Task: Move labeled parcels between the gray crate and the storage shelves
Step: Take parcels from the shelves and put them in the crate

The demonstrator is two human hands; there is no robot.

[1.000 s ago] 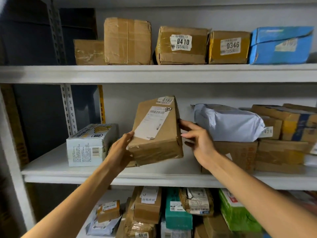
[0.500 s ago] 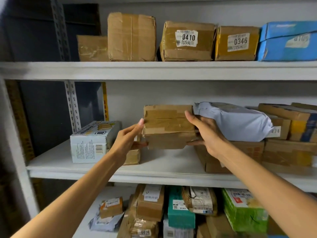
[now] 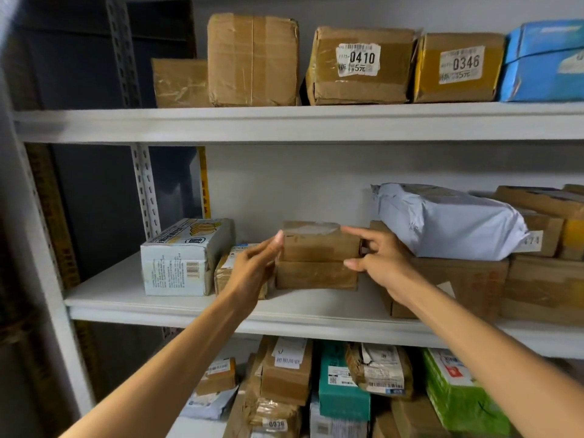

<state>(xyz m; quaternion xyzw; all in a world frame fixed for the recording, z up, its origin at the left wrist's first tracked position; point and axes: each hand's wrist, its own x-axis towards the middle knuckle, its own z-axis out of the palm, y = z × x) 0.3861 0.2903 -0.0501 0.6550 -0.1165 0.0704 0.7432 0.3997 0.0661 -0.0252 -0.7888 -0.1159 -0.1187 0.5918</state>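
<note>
The brown parcel point(image 3: 317, 273) sits flat on the middle shelf point(image 3: 189, 306), right between the two hands. The left hand point(image 3: 249, 273) is at the parcel's left side. Its fingers point(image 3: 278, 240) are straight, and the tips touch the top left corner. This hand is loose and only touches.

The right hand point(image 3: 384, 260) is at the parcel's right side. Its pointing finger point(image 3: 354, 230) lies straight by the top right corner. Its thumb point(image 3: 352, 264) touches the parcel lower down. The other fingers are bent in. I cannot tell if this hand is squeezing the parcel or only touching it.

Just behind the left hand is a small parcel point(image 3: 224, 273), partly hidden. Past that stands a white box point(image 3: 177, 267). Just past the right hand is a big brown box point(image 3: 467, 286) with a soft gray bag point(image 3: 448, 222) lying on top. Both are very near the parcel's right end.
</note>
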